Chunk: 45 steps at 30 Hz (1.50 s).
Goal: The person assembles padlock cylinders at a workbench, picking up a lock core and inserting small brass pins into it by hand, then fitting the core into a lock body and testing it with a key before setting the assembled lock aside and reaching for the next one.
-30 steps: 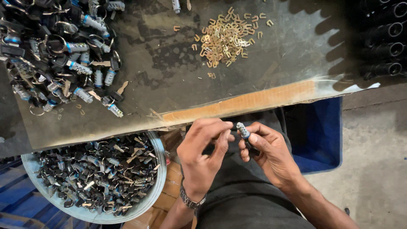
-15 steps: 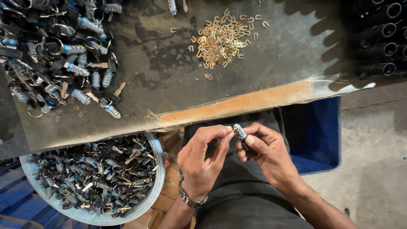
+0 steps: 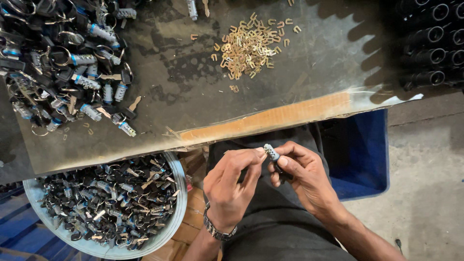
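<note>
Here a small metal lock cylinder (image 3: 271, 152) with a blue band sits pinched between the fingertips of both hands, held above the person's lap just below the edge of the worktable (image 3: 193, 92). The right hand (image 3: 302, 176) grasps the cylinder's lower end with thumb and curled fingers, while the left hand (image 3: 232, 186), a wristwatch (image 3: 217, 229) on its wrist, closes its thumb and forefinger on the cylinder's top. To the left of the left hand, and slightly lower, a round pale basin (image 3: 179, 193) is filled nearly to the rim with dark keys, rings and similar lock parts. Above the hands on the table lies a loose scatter of small brass clips (image 3: 251, 46), and far up to the left a heap of lock cylinders with keys (image 3: 63, 63) spreads across the surface. To the right of the right hand stands a blue bin (image 3: 362, 159); what it holds cannot be made out.
</note>
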Motion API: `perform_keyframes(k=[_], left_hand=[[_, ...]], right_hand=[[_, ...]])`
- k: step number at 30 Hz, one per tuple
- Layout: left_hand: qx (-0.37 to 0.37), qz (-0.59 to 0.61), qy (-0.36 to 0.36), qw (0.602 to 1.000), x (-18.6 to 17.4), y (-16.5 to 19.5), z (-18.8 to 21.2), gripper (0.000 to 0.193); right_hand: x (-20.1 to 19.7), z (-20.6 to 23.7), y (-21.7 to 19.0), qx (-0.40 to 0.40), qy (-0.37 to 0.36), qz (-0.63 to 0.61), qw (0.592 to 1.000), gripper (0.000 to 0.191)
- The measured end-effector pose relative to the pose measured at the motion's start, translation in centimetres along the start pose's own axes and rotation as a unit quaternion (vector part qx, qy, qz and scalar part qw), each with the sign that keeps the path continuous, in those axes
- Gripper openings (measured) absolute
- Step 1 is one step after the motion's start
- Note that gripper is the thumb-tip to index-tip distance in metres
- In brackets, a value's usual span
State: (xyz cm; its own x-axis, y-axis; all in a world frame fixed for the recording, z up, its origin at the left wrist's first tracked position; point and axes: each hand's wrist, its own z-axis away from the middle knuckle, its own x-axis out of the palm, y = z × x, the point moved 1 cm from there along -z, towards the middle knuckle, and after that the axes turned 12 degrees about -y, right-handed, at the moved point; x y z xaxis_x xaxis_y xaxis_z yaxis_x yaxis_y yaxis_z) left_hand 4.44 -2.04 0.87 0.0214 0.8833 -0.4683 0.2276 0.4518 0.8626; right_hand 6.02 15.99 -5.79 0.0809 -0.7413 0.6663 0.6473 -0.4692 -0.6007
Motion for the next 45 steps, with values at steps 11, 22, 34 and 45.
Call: perform_keyframes(k=[11,22,34,45], left_hand=[[-0.015,0.009,0.001,1.0,0.1,0.0,0.0,0.021],[-0.09,0.096,-0.039,0.991,0.0,-0.5,-0.1,0.021],[-0.189,0.568,-0.197,0.777,1.6,-2.7,1.5,0.02],[-0.212,0.592,-0.132,0.766,1.8,-1.9,1.0,0.017]], right_hand=[[-0.5,0.0,0.2,-0.006,0.001,-0.004,1.0,0.022],[-0.7,0.1,0.0,-0.046,-0.019,0.063,0.997,0.015],[0.4,1.5,-3.2,0.004,-0.071,0.128,0.989,0.039],[-6.5,3.0,-11.7,-0.371,0.428,0.609,0.555,0.027]])
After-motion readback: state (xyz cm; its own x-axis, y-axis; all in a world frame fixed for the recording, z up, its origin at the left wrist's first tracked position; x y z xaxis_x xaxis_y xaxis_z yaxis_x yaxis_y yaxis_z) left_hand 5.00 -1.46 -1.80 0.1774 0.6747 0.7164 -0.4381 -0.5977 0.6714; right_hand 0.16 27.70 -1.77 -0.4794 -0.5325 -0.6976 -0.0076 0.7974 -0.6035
